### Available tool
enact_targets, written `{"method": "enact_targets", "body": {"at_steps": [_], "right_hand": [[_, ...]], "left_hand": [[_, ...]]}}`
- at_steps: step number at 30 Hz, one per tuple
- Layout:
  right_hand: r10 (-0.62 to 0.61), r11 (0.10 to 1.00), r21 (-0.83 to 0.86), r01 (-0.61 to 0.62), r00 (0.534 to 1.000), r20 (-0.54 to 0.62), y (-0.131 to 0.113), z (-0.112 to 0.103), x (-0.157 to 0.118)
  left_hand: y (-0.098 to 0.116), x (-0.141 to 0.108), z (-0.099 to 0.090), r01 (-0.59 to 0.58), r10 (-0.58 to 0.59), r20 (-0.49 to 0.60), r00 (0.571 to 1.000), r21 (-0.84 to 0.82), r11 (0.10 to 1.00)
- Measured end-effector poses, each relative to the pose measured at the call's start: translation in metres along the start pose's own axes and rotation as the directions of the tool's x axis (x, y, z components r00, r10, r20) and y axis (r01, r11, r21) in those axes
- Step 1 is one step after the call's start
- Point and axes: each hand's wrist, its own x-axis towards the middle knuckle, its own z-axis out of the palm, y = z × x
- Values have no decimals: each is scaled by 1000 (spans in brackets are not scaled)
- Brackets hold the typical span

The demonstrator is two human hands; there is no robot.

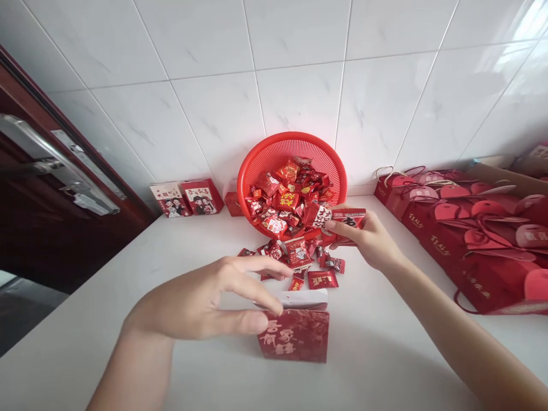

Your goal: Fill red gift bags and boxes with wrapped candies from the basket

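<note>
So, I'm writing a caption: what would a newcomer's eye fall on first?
Probably the red basket at the centre, heaped with wrapped candies. Near its lower right, the right hand holds red packets; the left hand is at a red box in front. Gift bags crowd the right side.

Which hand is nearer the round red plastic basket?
The right hand, holding red-wrapped sweets just front-right of the basket. The left hand is farther, at the small red cardboard box nearer the camera.
</note>
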Motion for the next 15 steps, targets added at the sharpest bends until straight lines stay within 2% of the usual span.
{"method": "enact_targets", "body": {"at_steps": [2, 7, 12, 15], "right_hand": [[-36, 999, -13, 35, 999, -6, -8, 3, -5], [-149, 978, -141, 154, 988, 48, -28, 5, -22], [-246, 895, -332, 296, 951, 186, -41, 5, -36], [-276, 847, -406, 342, 937, 213, -45, 9, -39]], "left_hand": [[0, 4, 9, -1, 3, -34, 999, 74, 997], [-13, 27, 30, -81, 105, -254, 961, 104, 991], [-22, 36, 38, -19, 31, -389, 921, 35, 999], [-23, 38, 42, -7, -1, -436, 900, -17, 1000]]}}
